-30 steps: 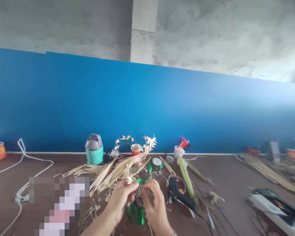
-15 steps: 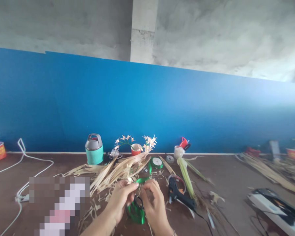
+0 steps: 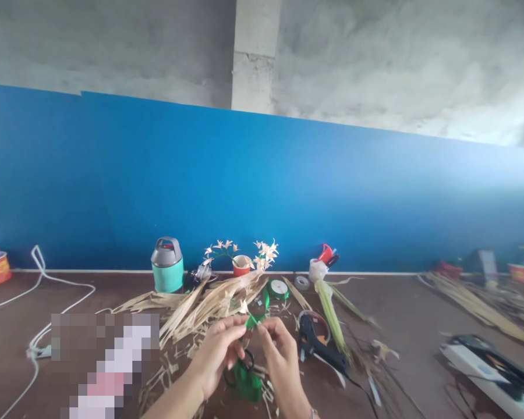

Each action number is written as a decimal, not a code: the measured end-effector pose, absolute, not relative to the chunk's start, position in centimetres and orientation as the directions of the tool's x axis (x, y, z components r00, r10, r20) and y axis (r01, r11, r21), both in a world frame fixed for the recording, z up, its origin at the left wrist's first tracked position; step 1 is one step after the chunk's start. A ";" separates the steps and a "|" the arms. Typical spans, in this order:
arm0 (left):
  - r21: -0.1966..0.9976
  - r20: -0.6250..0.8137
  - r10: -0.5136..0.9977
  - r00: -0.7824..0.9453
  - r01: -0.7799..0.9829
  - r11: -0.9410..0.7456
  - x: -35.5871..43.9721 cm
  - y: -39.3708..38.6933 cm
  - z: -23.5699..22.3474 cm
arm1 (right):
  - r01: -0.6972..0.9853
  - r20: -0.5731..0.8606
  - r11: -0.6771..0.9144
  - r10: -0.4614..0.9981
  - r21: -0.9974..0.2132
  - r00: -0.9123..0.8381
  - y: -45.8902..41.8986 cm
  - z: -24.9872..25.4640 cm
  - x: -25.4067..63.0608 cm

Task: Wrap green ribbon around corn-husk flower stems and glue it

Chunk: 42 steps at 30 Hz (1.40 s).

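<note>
A small pale flower (image 3: 243, 306) on a short green stem (image 3: 253, 318) is held up between my hands, above the table. My left hand (image 3: 220, 352) has its thumb and forefinger closed on a strip of green ribbon (image 3: 250, 322) beside the stem. With thumb and fingertips, my right hand (image 3: 280, 352) pinches the lower end of the stem. Below and between the hands lie dark-handled scissors (image 3: 248, 362), partly hidden by the left fingers, and a loose bunch of green ribbon (image 3: 248, 386).
Dry husks (image 3: 218, 297) and scraps lie ahead. Behind them stand a teal flask (image 3: 167, 276), a red cup (image 3: 241, 266) by finished flower sprays (image 3: 267, 251), and a ribbon roll (image 3: 279, 288). A glue gun (image 3: 318, 346) with its cord lies right; a white cable (image 3: 37, 331) left.
The flower has risen and turned more upright, showing its green stem. My right hand has shifted slightly right and opened out from its curl. The lower green ribbon has moved a little.
</note>
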<state>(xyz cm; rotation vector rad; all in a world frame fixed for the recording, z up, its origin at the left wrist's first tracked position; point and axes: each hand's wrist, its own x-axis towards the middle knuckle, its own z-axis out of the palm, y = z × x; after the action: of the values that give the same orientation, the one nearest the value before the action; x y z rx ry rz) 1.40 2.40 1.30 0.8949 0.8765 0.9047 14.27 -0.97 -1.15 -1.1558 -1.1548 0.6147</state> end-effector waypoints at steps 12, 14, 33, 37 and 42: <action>0.960 -0.264 0.907 0.327 -0.004 0.281 0.8 2.7 1.7 | -0.044 0.177 0.191 0.958 -0.981 0.224 -0.7 -1.5 14.5; 0.968 -0.248 0.916 0.316 0.041 0.247 0.8 2.7 1.9 | -0.043 0.171 0.186 0.957 -0.982 0.235 -0.7 -1.4 14.5; 0.977 -0.093 0.971 0.222 0.208 0.045 -2.3 3.7 5.5 | 0.890 0.100 0.039 0.995 -0.455 0.007 -1.2 -1.8 12.5; 0.987 -0.136 0.936 0.326 -0.040 0.157 -3.0 3.1 4.5 | 0.927 0.071 0.021 0.997 -0.375 0.006 -1.1 -1.4 12.1; 0.903 -0.102 0.909 0.403 -0.345 0.255 -3.7 1.6 2.3 | 0.911 0.047 -0.022 0.998 -0.413 0.045 -0.5 -1.1 13.4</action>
<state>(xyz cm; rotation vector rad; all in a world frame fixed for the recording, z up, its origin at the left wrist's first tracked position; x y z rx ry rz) -3.72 1.64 2.29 0.9453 0.7286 0.9626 13.38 -0.55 -1.12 -1.9987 -1.9297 0.3678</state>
